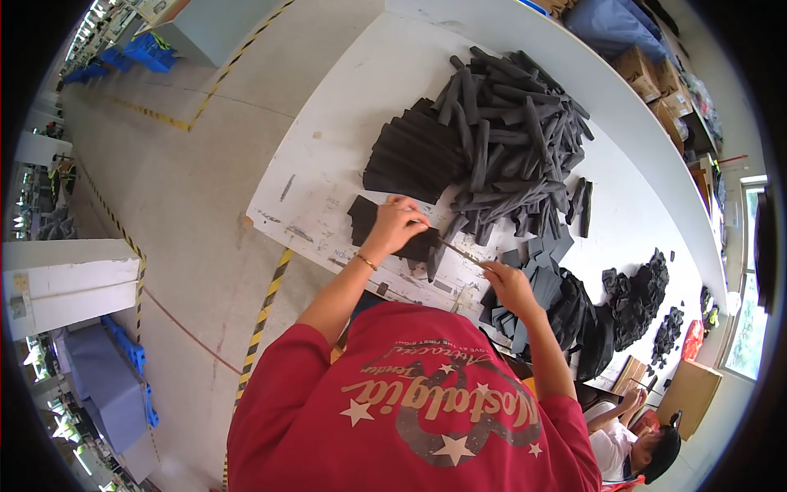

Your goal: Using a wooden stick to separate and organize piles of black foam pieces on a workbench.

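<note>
My left hand presses down on a flat black foam sheet near the front edge of the white table. A thin blade or stick is gripped in my right hand, its tip reaching toward my left hand. Beyond the hands lie a fanned stack of black sheets and a big heap of rolled black foam tubes. Small cut black squares are piled beside my right hand.
Clumps of black scraps lie further right on the table. Another person sits at the lower right by a cardboard box. Yellow-black floor tape, blue crates and grey carts stand at left.
</note>
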A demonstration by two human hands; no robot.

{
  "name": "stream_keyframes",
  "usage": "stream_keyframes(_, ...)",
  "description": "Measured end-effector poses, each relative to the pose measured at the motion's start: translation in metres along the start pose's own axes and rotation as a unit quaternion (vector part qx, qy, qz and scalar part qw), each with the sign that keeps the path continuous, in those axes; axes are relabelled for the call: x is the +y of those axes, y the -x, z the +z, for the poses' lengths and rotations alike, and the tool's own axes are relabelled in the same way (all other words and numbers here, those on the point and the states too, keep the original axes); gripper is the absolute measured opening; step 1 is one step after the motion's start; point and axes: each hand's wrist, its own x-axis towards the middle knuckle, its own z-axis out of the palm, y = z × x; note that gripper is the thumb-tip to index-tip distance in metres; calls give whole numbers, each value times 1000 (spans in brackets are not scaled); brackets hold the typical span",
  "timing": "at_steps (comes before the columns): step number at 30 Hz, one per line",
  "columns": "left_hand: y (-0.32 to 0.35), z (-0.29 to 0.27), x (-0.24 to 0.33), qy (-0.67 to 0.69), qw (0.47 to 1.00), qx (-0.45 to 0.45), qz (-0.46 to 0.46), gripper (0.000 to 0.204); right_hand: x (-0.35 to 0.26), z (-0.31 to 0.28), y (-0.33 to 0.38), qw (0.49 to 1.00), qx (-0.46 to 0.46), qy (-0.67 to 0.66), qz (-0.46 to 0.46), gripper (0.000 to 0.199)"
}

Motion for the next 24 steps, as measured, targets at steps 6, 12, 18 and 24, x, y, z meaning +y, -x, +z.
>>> stream_keyframes(6,-4,-10,85,-44,980,191,16,33,-24,45,-41,978,7,-200,59,27)
stream_keyframes(12,27,28,43,767,480,231,-358,34,-46,70,-37,979,15,-204,21,27)
stream_keyframes(18,13,22,62,727,466,337,-375,23,-67,78,-23,989,69,-129,14,15)
stream_keyframes(24,0,6,45,638,523,401,-398,19,-52,74,11,992,-9,-126,20,16)
